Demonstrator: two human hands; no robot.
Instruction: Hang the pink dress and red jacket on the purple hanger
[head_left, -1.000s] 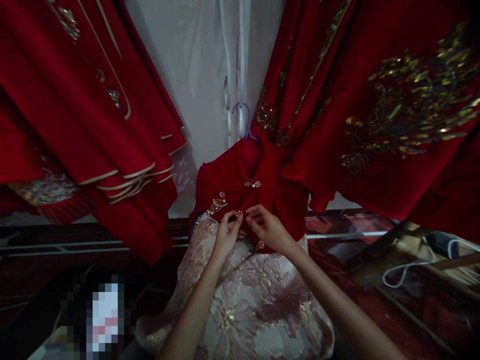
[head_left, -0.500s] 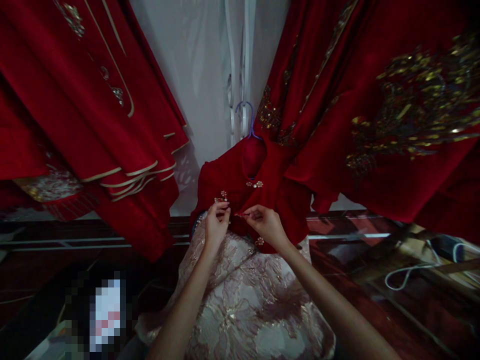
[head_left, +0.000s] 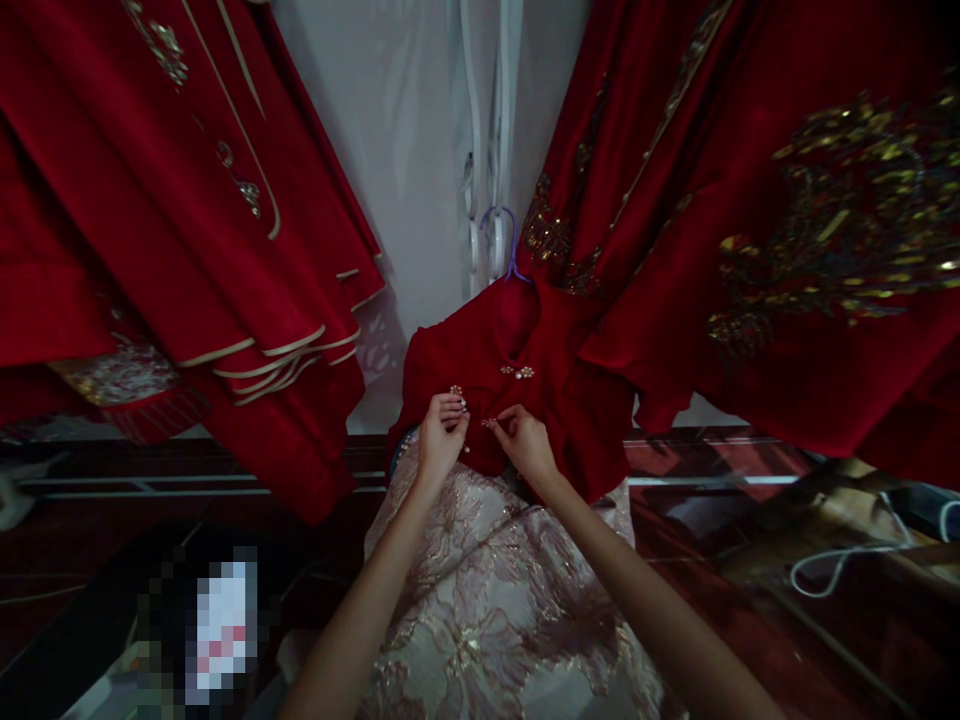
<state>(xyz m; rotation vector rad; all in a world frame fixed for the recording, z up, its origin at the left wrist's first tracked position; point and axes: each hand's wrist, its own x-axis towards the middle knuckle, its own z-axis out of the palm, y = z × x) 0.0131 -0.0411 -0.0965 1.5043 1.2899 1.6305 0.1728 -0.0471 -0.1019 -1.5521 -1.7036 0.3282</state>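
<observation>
A red top (head_left: 450, 350) on a purple hanger (head_left: 513, 255) lies over cream floral brocade fabric (head_left: 480, 620). Beaded flower buttons (head_left: 523, 372) fasten its front just under the neck opening. Further down, the front edges are apart, one at each hand. My left hand (head_left: 442, 440) is closed in a pinch at the left edge, next to another beaded ornament (head_left: 456, 390); what sits between its fingertips is mostly hidden. With thumb and forefinger, my right hand (head_left: 528, 445) pinches a small beaded flower button (head_left: 489, 423) on the other edge.
Red garments with pale piping (head_left: 300, 345) hang on the left, and a red garment with gold sequins (head_left: 847, 230) hangs on the right. White metal bars (head_left: 474, 130) stand behind. At the right are wooden pieces (head_left: 817, 530) and a white cord (head_left: 817, 575).
The view has shifted a little, so the surroundings sit further right. My right hand has turned slightly, and the beaded button at its fingertips shows more clearly. A lower ornament has become hidden.
</observation>
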